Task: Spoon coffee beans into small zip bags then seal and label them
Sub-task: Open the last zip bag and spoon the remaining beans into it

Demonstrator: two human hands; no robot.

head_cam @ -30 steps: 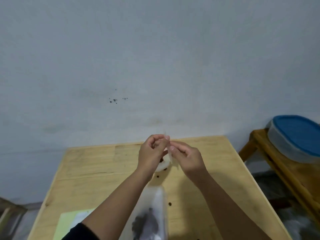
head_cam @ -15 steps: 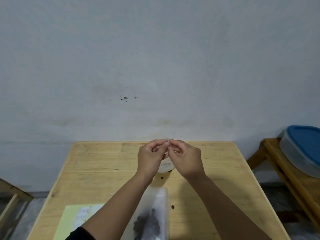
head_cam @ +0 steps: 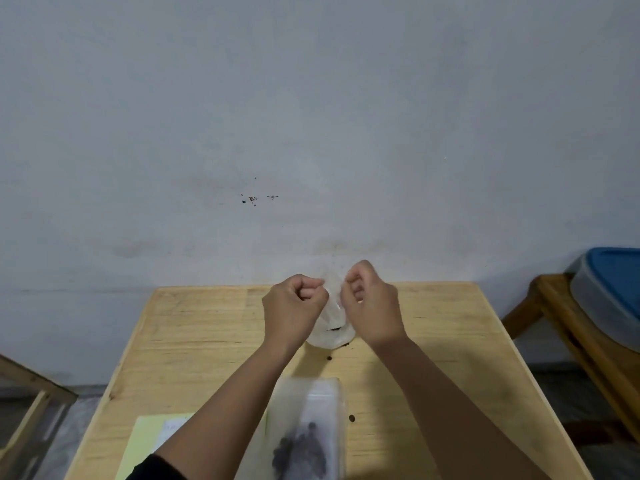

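Note:
A small clear zip bag [head_cam: 333, 289] is stretched between my two hands above the far middle of the wooden table [head_cam: 194, 341]. My left hand [head_cam: 292, 308] pinches its left edge and my right hand [head_cam: 370, 303] pinches its right edge. Below the bag sits a white bowl [head_cam: 330, 336], mostly hidden by my hands. A clear plastic tub [head_cam: 311, 434] with dark coffee beans [head_cam: 299, 453] lies near me between my forearms. Loose beans [head_cam: 352, 417] dot the tabletop.
A pale green label sheet [head_cam: 149, 441] lies at the near left of the table. A wooden stand [head_cam: 561, 327] on the right carries a grey container with a blue lid [head_cam: 613, 289]. A wooden frame [head_cam: 27, 410] stands at the lower left. A grey wall rises behind.
My hands have moved apart, pulling the bag's top open between them; before, the fingertips were pressed together. The camera view has shifted slightly.

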